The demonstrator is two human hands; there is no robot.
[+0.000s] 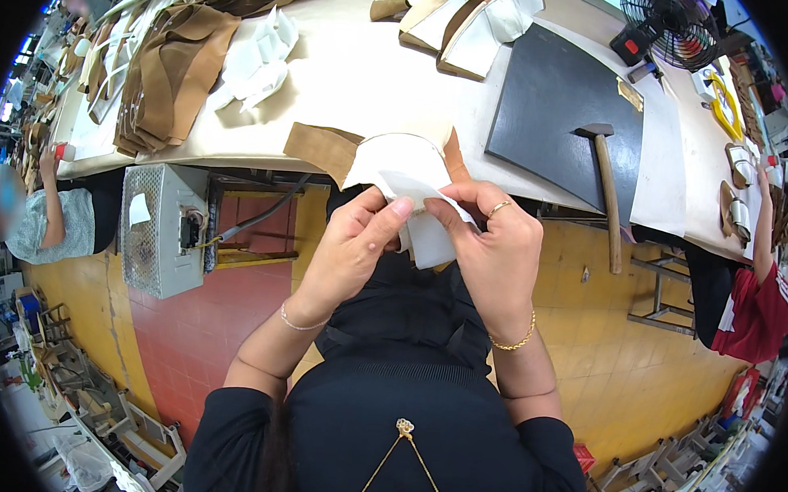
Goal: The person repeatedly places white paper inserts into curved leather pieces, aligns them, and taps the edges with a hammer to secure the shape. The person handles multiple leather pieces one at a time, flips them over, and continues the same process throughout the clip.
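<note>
Yellow tiled floor (578, 329) is running beneath a cream worktable (351, 63), and a black board (546, 120) on the table is serving as the landmark. To the near left of the board, a white piece (404, 152) is bridging the table edge and the hands, with a brown flap (323, 150) spreading from its left side. Left hand (359, 235) is pinching the white piece between thumb and forefinger; right hand (498, 239), nearer the board, is pinching close beside it, perhaps for fine control. Both pinches are looking closed; their other fingers are curling, partly hidden. A pale strip (435, 244) is hanging below the fingertips, and whether it is joined to the white piece I cannot tell.

A hammer (606, 169) is resting on the board, its handle jutting past the near edge, likely for easy reach. Beyond the board's far left corner, white-faced pieces (466, 25) are lying; well left of the board, brown pieces (174, 79) are overlapping, presumably to save space. Past its far right, a fan (674, 24) is standing, probably for cooling.
</note>
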